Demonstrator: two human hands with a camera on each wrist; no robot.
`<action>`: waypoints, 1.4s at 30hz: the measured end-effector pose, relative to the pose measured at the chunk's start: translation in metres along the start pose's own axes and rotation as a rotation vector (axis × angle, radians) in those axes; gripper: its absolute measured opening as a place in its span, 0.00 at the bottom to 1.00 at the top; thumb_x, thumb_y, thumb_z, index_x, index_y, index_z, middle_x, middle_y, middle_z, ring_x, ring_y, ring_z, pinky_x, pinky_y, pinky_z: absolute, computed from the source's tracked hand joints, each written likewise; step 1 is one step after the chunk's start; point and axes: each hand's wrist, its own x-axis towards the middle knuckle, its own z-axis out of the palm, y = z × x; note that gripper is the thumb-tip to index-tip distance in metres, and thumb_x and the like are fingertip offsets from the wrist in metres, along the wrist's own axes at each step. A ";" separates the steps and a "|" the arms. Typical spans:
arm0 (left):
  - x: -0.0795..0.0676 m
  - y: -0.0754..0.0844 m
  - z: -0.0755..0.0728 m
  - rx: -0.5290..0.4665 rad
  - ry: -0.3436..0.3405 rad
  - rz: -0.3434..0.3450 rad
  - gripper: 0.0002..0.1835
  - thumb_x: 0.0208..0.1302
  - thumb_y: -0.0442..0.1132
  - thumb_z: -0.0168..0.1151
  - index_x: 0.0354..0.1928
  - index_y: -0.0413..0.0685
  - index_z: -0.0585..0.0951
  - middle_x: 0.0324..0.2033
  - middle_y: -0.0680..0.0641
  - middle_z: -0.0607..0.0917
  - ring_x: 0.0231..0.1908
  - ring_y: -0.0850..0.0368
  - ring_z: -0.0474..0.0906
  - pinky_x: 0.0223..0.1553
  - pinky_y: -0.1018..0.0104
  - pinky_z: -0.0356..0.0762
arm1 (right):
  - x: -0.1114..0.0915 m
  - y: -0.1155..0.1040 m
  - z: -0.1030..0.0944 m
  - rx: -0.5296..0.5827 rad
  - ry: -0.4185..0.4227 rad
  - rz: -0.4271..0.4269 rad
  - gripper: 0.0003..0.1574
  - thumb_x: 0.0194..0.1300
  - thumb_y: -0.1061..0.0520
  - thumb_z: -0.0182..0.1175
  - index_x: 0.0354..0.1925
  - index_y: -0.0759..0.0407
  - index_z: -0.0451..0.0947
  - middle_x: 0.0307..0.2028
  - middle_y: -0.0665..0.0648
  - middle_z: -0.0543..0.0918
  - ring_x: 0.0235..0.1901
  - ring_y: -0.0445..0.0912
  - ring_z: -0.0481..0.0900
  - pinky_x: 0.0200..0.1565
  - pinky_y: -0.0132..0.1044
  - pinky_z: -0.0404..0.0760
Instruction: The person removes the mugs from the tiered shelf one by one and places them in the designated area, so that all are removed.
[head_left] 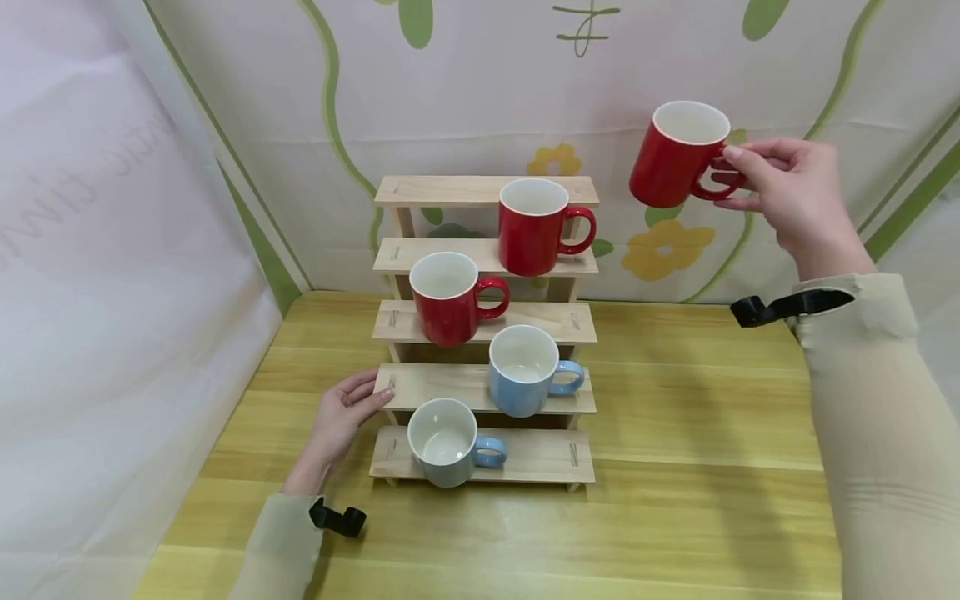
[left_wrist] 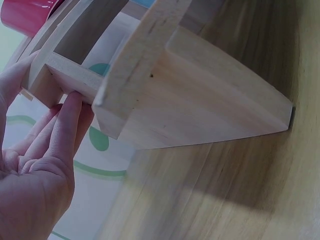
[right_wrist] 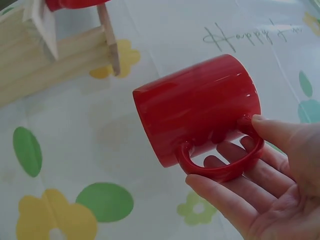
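A stepped wooden rack point(head_left: 420, 192) stands on the table. My left hand point(head_left: 339, 423) grips the left end of its second-lowest shelf, thumb on top and fingers underneath, as the left wrist view also shows. Raised to the right of the rack, my right hand point(head_left: 795, 185) holds a red mug point(head_left: 675, 158) by its handle point(right_wrist: 225, 172), the mug tilted slightly. Another red mug point(head_left: 531, 233) sits below the top shelf at the right, and a third red mug point(head_left: 446, 304) on the middle shelf. Two light-blue mugs, an upper one point(head_left: 517, 379) and a lower one point(head_left: 442, 450), occupy the lowest two shelves.
The rack's top shelf point(head_left: 450, 190) bears no mug. Wood-grained table point(head_left: 675, 467) surrounds the rack's base. A white cloth with printed flowers point(head_left: 667, 250) hangs right behind it, and more white cloth point(head_left: 112, 292) hangs at the left. A black strap point(head_left: 795, 307) circles each wrist.
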 end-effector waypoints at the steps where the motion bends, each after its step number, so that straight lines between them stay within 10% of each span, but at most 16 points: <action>1: 0.000 0.000 0.000 -0.001 0.001 -0.001 0.28 0.68 0.33 0.69 0.66 0.29 0.72 0.56 0.34 0.82 0.48 0.60 0.84 0.51 0.67 0.82 | -0.001 0.002 -0.002 -0.002 0.005 0.002 0.23 0.55 0.56 0.78 0.47 0.64 0.86 0.42 0.57 0.88 0.38 0.47 0.88 0.32 0.40 0.86; 42: -0.001 -0.002 0.001 0.004 -0.008 0.005 0.28 0.69 0.35 0.69 0.67 0.31 0.73 0.59 0.33 0.80 0.50 0.60 0.83 0.53 0.68 0.80 | -0.041 0.160 -0.023 0.001 0.186 0.038 0.15 0.65 0.56 0.71 0.44 0.66 0.83 0.35 0.51 0.90 0.36 0.41 0.88 0.35 0.37 0.87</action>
